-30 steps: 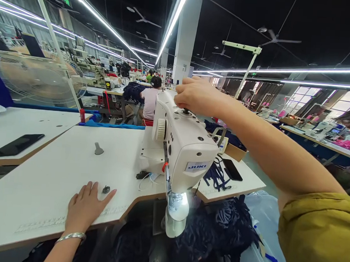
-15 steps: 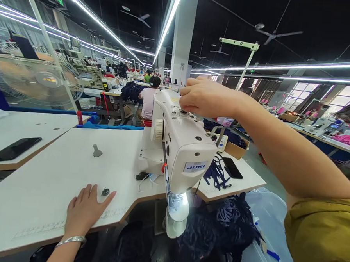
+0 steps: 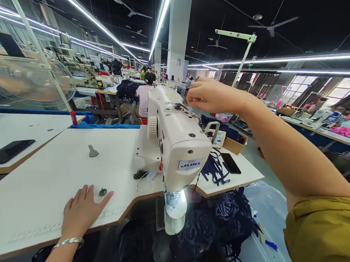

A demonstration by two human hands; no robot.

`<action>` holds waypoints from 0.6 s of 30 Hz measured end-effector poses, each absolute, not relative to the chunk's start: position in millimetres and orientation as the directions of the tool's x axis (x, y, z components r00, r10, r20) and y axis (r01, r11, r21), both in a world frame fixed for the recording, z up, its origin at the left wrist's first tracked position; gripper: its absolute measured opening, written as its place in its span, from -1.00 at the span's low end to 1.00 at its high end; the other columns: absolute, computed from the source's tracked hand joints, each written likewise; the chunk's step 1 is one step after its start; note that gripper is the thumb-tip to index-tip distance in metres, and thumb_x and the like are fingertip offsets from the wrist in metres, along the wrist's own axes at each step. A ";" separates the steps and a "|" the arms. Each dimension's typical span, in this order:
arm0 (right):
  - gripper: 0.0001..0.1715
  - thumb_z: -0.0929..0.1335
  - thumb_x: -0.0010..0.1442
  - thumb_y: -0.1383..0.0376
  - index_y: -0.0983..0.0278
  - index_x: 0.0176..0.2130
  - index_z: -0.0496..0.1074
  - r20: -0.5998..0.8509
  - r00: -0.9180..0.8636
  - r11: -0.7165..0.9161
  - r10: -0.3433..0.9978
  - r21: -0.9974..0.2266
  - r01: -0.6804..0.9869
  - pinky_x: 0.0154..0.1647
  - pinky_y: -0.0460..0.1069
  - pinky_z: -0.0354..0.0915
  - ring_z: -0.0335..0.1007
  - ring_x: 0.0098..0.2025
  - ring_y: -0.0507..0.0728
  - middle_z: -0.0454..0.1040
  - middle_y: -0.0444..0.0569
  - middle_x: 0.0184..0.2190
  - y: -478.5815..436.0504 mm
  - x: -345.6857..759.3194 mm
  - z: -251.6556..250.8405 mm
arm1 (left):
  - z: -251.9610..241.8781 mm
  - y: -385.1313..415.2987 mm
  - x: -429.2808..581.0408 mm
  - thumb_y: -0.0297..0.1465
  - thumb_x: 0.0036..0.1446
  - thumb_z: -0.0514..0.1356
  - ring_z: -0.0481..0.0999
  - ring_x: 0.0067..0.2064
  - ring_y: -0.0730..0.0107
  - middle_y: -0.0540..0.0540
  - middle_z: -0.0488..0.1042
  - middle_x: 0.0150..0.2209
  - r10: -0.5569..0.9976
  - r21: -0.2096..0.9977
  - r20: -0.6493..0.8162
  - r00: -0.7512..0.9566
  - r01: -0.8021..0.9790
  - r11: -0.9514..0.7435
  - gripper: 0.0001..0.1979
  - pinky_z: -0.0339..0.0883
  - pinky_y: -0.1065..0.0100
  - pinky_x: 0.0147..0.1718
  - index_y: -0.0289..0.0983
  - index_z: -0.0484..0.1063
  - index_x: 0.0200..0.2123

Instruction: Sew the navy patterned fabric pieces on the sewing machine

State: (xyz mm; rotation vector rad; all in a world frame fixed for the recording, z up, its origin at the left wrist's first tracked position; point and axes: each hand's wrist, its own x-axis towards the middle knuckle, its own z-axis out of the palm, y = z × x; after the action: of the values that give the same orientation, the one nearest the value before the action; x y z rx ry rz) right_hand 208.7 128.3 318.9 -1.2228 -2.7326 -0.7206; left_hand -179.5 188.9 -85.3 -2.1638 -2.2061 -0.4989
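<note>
My left hand (image 3: 81, 210), a silver bangle at its wrist, lies flat on the white sewing table (image 3: 52, 171) with fingers spread. Beside its thumb sits a small round metal bobbin case (image 3: 103, 191), not held. A flat metal plate (image 3: 93, 151) with a rounded end lies farther back. My right hand (image 3: 204, 95) hovers above and right of the white sewing machine (image 3: 189, 143), fingers curled together; whatever they may hold is hidden. The round winder (image 3: 178, 107) on the machine's top shows just left of those fingers. The machine's lamp glows over the needle area.
Navy strips (image 3: 215, 168) and a black phone (image 3: 231, 163) lie right of the machine. Dark lace fabric (image 3: 199, 230) hangs below, beside a translucent plastic bin (image 3: 265, 202). A large fan (image 3: 34, 76) stands at left. A person (image 3: 143, 96) sits ahead.
My right hand has shifted slightly right, away from the winder, uncovering its dark centre. The left hand stays flat by the bobbin case. The whole view has shifted slightly.
</note>
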 end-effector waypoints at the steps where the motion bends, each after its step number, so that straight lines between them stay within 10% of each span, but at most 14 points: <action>1: -0.82 0.23 0.25 0.33 0.31 -0.30 0.40 0.246 -0.660 0.566 0.710 0.358 0.743 -0.05 0.08 0.09 0.17 -0.21 0.11 0.34 -0.04 -0.34 128.0 215.1 316.5 | -85.1 188.3 -179.4 0.15 -0.02 -0.14 0.03 0.30 -0.16 -0.46 0.07 0.29 0.970 0.218 0.240 -0.038 0.976 -0.016 0.00 -0.09 -0.04 0.22 -0.59 0.09 0.23; 13: -0.85 0.23 0.23 0.41 0.31 -0.38 0.33 0.343 -0.638 0.594 0.689 0.237 0.769 -0.04 0.05 0.11 0.18 -0.24 0.07 0.27 -0.07 -0.37 131.5 196.7 298.9 | -74.0 183.0 -182.3 -0.13 0.17 -0.15 0.38 0.04 -0.04 -0.24 0.42 0.01 0.949 0.245 0.299 0.104 0.952 -0.182 -0.50 0.24 0.04 0.05 -0.26 0.41 -0.05; 18: -0.87 0.27 0.27 0.30 0.31 -0.26 0.37 0.537 -0.499 0.668 0.680 -0.174 0.724 -0.21 -0.07 0.18 0.18 -0.31 0.00 0.25 -0.14 -0.40 112.2 215.7 293.2 | -70.7 184.2 -186.0 -0.15 0.19 -0.14 0.52 -0.22 0.25 -0.12 0.50 -0.17 0.951 0.337 0.307 -0.047 0.940 -0.063 -0.58 0.44 0.22 -0.22 -0.26 0.28 -0.05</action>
State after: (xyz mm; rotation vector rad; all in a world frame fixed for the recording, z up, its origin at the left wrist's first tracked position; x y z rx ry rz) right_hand 215.7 112.2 293.2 -1.0812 -2.3034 -0.0992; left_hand -186.0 184.2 -70.7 -2.1849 -2.1668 -0.7411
